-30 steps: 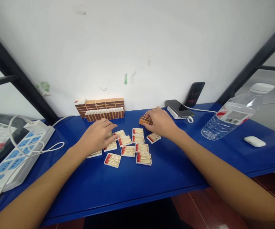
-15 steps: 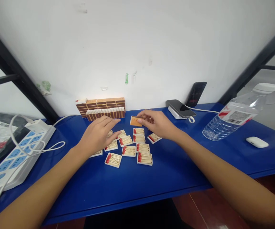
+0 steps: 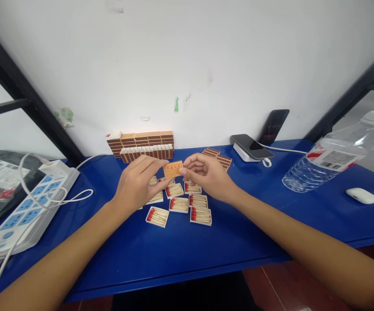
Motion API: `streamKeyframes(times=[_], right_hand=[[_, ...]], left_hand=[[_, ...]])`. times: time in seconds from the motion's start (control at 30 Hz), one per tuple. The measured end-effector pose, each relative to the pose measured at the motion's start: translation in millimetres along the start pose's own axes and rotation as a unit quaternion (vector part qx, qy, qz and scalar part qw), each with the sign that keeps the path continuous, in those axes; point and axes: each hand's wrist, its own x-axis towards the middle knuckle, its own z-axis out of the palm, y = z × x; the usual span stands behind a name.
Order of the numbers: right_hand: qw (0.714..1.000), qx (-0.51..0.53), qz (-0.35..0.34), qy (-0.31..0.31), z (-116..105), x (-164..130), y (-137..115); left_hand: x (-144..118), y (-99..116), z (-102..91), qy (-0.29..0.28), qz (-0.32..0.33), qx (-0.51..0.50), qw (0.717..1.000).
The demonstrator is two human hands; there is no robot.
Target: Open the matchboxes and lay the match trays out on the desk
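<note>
Matchbox sleeve (image 3: 173,169) is pinched between both hands above the open match trays (image 3: 187,204) on the blue counter (image 3: 206,246): left hand (image 3: 138,185) at its left end, right hand (image 3: 206,175) at its right. A tray seems due to be slid in next, needing careful alignment.

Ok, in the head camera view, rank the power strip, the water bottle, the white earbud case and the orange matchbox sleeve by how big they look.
1. power strip and water bottle: similar, both cropped, so unranked
2. white earbud case
3. orange matchbox sleeve, slightly smaller, held by both hands
</note>
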Motion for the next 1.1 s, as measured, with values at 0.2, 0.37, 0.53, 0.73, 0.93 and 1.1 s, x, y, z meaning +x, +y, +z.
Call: streamKeyframes(times=[0.2, 0.37, 0.53, 0.73, 0.93, 1.1], right_hand=[[1.000, -0.003, 0.002, 0.006, 0.8, -2.0, -1.8], [1.000, -0.010, 0.002, 0.010, -0.4, -1.3, -2.0], [1.000, 0.014, 0.003, -0.002, -0.7, -1.5, -2.0], [0.998, 0.049, 0.030, -0.006, 1.5, -1.6, -2.5], [0.984, 0.100, 0.120, -0.084, 3.1, -3.2, -11.3], [0.998, 0.025, 0.029, -0.053, -2.9, -1.1, -6.8]], left_hand=[[-1.3, -0.4, 1.0, 0.001, 0.002, -0.001, 1.000], [-1.3, -1.5, 0.8, 0.003, 0.009, -0.002, 1.000], [-0.7, -1.1, 0.3, 0.009, 0.018, -0.001, 1.000], [-1.9, -3.6, 0.0, 0.013, 0.029, 0.003, 0.999], [-1.8, -3.0, -0.7, 0.015, 0.095, 0.008, 0.995], [-0.4, -3.6, -0.2, -0.004, 0.030, -0.020, 0.999]])
